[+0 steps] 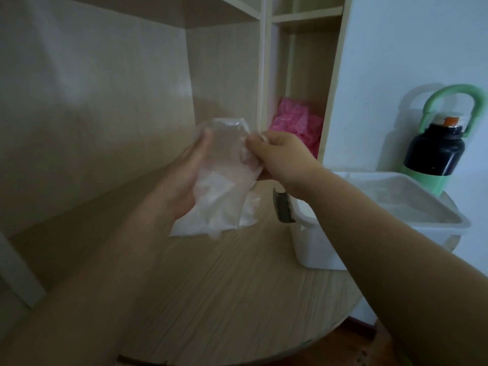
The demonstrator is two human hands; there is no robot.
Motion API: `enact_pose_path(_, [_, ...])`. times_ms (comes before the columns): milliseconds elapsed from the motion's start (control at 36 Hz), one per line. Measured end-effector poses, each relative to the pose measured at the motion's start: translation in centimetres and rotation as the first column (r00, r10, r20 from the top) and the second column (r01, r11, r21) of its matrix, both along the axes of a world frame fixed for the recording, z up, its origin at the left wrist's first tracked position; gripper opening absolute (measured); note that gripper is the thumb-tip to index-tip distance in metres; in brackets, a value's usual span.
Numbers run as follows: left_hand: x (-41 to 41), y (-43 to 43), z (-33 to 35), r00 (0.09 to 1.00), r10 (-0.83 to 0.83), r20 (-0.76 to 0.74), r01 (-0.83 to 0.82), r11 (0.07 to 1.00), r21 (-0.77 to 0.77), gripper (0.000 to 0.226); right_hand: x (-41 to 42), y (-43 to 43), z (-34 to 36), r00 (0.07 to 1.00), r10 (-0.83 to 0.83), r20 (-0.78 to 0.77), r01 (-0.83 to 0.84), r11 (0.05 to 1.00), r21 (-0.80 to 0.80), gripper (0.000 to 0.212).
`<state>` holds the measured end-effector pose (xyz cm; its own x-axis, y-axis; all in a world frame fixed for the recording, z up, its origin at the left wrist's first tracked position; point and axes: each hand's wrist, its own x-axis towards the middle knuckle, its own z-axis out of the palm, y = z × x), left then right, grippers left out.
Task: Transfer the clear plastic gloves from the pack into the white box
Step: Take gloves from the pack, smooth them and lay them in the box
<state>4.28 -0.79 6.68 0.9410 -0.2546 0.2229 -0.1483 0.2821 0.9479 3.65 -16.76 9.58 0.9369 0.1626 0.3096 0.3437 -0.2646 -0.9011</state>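
- The worktop nearest the camera is round, pale wood-grain laminate, smooth and matte.
- Above it the left hand cradles the pack from behind, fingers fairly straight along its back; its thumb is hidden.
- The pack is thin, crinkled clear film, limp and very light. The clear plastic gloves show as a whitish wad sagging in its lower half.
- The right hand pinches the pack's upper right edge, fingers curled. Whether it has also caught a glove I cannot tell.
- Handling: the film looks slippery and clingy, so gloves will likely come out bunched. A fingertip pinch at the pack's mouth suits best, with the pack's bottom held steady.
- The white box, rigid and smooth-walled, stands open-topped on the worktop just right of the hands.
- Farther off are crumpled pink plastic in a shelf cubby and a dark bottle with a green loop handle.
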Motion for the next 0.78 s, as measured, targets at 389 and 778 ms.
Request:
enact_pose_path(389, [1.8,-4.1,2.4,0.544,0.414,0.73,-0.832,0.377,0.406,0.049,1.3,-8.6,0.6,0.837,-0.376,-0.397,0.481,0.851,0.209,0.012])
enact_pose_path(778, [1.5,-15.1,0.1,0.903,-0.281,0.324,-0.289,0.159,0.944,0.048,-3.5,-18.9,-1.0,0.711,-0.702,-0.046,0.502,0.552,-0.666,0.031])
